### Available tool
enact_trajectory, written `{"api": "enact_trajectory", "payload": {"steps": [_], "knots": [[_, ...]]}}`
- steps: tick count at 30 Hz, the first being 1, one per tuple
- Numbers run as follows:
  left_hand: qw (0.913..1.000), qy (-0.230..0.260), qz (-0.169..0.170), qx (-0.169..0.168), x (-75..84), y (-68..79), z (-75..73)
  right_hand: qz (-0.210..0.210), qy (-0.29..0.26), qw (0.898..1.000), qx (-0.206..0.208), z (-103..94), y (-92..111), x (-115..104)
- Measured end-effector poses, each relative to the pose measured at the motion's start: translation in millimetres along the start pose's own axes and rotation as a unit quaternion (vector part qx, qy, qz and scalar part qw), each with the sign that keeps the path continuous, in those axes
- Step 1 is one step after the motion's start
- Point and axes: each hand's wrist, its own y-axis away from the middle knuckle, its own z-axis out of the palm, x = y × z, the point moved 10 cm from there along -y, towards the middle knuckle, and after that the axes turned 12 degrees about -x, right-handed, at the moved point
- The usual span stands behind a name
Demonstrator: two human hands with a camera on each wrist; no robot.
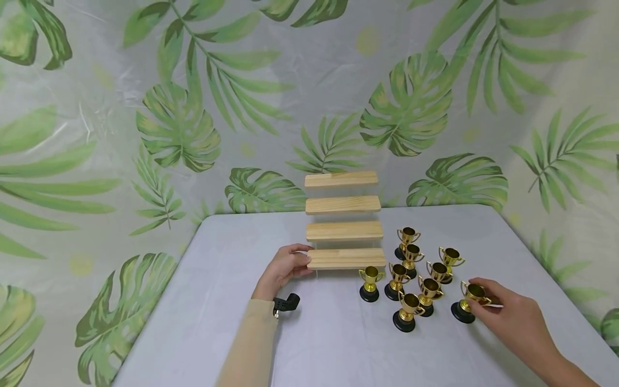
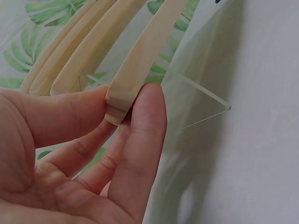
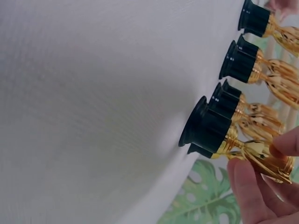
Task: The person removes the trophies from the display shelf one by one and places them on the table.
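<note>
A tiered wooden shelf stand with several light planks on clear supports stands at the middle of the table. My left hand pinches the left end of its lowest plank between thumb and fingers. At the right, my right hand holds a small gold trophy cup with a black base by its cup and handle. In the right wrist view the fingertips are on the gold part of that trophy. Several like trophies stand upright between the stand and my right hand.
One trophy stands just in front of the lowest plank's right end. White cloth covers the table. Behind it hangs a leaf-patterned curtain. A black strap with a small device is on my left wrist.
</note>
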Motion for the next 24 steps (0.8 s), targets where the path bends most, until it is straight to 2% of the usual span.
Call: {"api": "enact_trajectory", "payload": {"steps": [8,12,18,21,24], "knots": [[0.9996,-0.024,0.002,0.011,2.3,4.5,-3.5,0.010,-0.004,0.999,-0.030,0.3,1,-1],[0.9989,-0.041,0.005,0.021,4.8,9.8,-8.9,-0.009,0.008,0.999,-0.044,-1.6,-5,-5],[0.9959,-0.085,-0.001,0.029,11.1,16.4,-12.6,-0.052,0.050,0.997,-0.036,-9.3,-9,-15],[0.9886,-0.143,-0.007,0.048,21.1,23.8,-15.8,-0.061,0.069,0.995,-0.036,-12.2,-11,-20],[0.9701,-0.230,-0.002,0.078,38.3,35.2,-18.9,-0.064,0.076,0.994,-0.039,-15.4,-13,-27]]}}
